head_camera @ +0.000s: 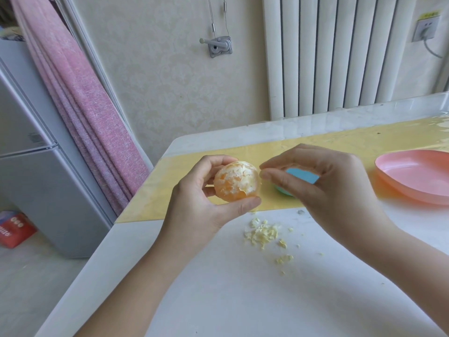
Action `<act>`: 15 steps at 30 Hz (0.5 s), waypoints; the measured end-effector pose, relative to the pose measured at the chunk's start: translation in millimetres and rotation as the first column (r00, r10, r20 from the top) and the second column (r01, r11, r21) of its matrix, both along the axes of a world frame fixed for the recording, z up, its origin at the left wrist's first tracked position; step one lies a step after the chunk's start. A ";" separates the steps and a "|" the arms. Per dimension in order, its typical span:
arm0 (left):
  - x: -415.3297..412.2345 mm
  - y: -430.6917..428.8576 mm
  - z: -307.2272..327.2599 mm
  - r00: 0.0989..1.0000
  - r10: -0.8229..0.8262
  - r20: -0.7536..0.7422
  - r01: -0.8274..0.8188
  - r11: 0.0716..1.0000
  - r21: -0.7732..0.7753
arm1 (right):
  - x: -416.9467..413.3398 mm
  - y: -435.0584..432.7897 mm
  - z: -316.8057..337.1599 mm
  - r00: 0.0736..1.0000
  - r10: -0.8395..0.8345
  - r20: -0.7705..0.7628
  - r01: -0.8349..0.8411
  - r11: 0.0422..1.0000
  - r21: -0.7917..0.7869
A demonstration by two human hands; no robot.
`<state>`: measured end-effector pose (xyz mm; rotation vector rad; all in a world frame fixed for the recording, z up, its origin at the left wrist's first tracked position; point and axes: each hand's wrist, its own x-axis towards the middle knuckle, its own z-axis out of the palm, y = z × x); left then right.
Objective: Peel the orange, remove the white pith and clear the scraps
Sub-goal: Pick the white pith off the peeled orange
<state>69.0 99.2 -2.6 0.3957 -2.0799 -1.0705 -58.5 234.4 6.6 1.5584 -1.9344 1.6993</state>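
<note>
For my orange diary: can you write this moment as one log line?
step: picking off pith | left hand: holds peeled orange | right hand: pinches pith at orange's edge | scraps: on table

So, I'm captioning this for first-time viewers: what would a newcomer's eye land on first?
The peeled orange, patched with white pith, held up mid-frame in the left hand while the right hand pinches pith at its side. Just below, a heap of scraps lies on the white table, and a pink dish sits at the right edge.

No legible text, red box [14, 229] print blurred, fridge sticker [36, 138] too small, socket label [428, 15] unreadable
</note>
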 end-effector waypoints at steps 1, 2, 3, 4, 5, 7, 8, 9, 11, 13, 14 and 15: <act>0.3 0.9 -0.2 1.000 0.014 -0.004 -0.014 1.000 -0.006 | 2.0 -0.8 -1.4 0.999 -0.018 -0.040 0.017 1.000 -0.021; 0.7 2.1 -0.4 1.000 0.029 -0.008 -0.029 0.999 -0.016 | 3.8 -1.7 -3.6 0.998 -0.032 -0.059 0.030 0.999 -0.044; 1.0 3.9 -0.7 0.999 0.047 -0.013 -0.047 0.998 -0.033 | 5.2 -2.7 -6.0 0.997 -0.038 -0.064 0.034 0.997 -0.064; 1.3 6.0 -0.9 0.998 0.066 -0.019 -0.067 0.996 -0.055 | 6.5 -3.6 -7.9 0.998 -0.033 -0.057 0.028 0.996 -0.086; 1.1 8.4 -1.3 0.996 0.085 -0.027 -0.087 0.993 -0.077 | 8.0 -3.8 -9.7 0.999 -0.025 -0.043 0.020 0.994 -0.106; 0.3 12.9 -2.4 0.991 0.123 -0.046 -0.127 0.985 -0.116 | 11.1 -4.2 -11.9 1.000 -0.014 -0.012 0.013 0.991 -0.134; -0.2 14.3 -3.1 0.988 0.142 -0.059 -0.149 0.980 -0.133 | 12.7 -4.8 -12.8 1.000 -0.014 0.001 0.014 0.990 -0.140; -0.4 15.1 -3.7 0.984 0.161 -0.072 -0.170 0.974 -0.147 | 14.2 -5.3 -13.6 1.000 -0.016 0.010 0.018 0.990 -0.143; -0.4 15.1 -4.4 0.977 0.190 -0.097 -0.205 0.963 -0.175 | 16.1 -6.5 -14.7 1.000 -0.026 0.005 0.026 0.989 -0.144; 0.0 15.3 -3.6 0.972 0.200 -0.121 -0.222 0.951 -0.214 | 17.4 -6.6 -14.8 0.999 -0.037 -0.011 0.035 0.988 -0.150; 0.3 15.6 -2.9 0.971 0.200 -0.130 -0.226 0.947 -0.228 | 17.7 -6.3 -14.4 0.999 -0.036 -0.016 0.033 0.988 -0.154; 0.5 16.1 -2.1 0.970 0.200 -0.138 -0.229 0.943 -0.240 | 18.0 -5.9 -13.9 0.999 -0.029 -0.015 0.026 0.987 -0.158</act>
